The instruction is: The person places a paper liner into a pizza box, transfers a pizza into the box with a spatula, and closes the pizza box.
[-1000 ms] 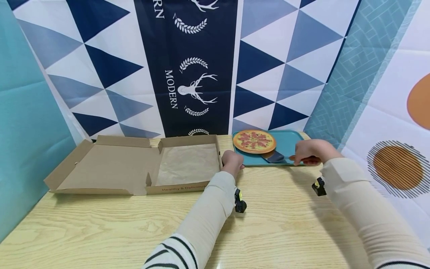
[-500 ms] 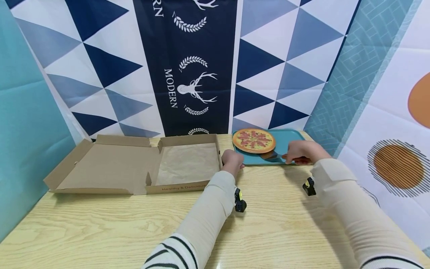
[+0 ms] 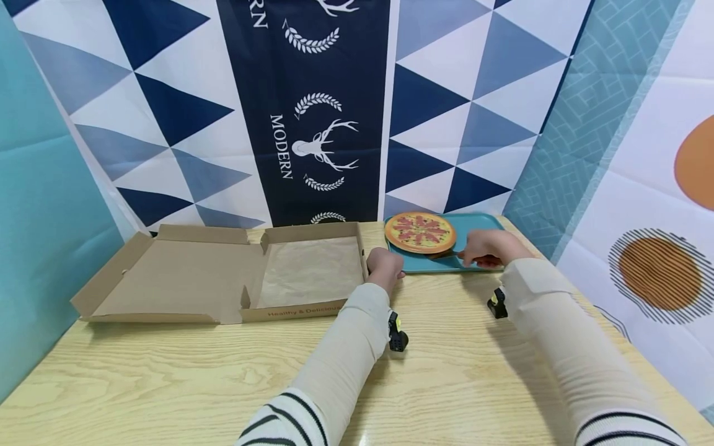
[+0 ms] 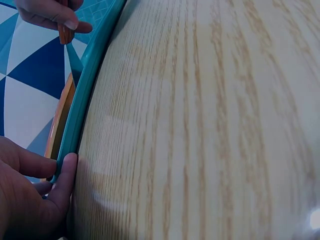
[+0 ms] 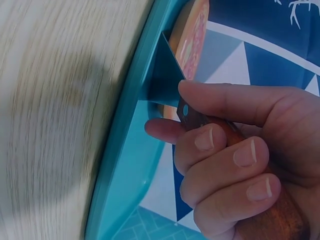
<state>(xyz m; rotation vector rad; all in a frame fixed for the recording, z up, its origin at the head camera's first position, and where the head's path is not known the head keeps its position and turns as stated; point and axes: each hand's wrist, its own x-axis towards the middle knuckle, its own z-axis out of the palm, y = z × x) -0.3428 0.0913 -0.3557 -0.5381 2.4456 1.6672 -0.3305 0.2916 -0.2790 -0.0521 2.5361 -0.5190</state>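
At the back right lies a teal tray [image 3: 474, 224] bearing a round toy pizza [image 3: 420, 231] with an orange crust and red toppings. My right hand [image 3: 486, 248] grips the wooden handle [image 5: 280, 217] of a spatula, fingers wrapped round it and thumb along its top. The spatula's flat blade [image 5: 165, 75] reaches the pizza's near right edge and slips partly out of sight there. My left hand [image 3: 385, 267] pinches the tray's near left corner between thumb and fingers, as the left wrist view shows.
An open cardboard pizza box [image 3: 304, 311] lined with paper stands left of the tray, right beside my left hand. Its lid [image 3: 178, 279] lies folded out to the left. A patterned cloth [image 3: 329, 74] hangs behind the wooden table [image 3: 223, 384].
My right hand has moved left with the spatula, bringing the blade further under the pizza's edge. My left hand keeps its place at the tray corner.
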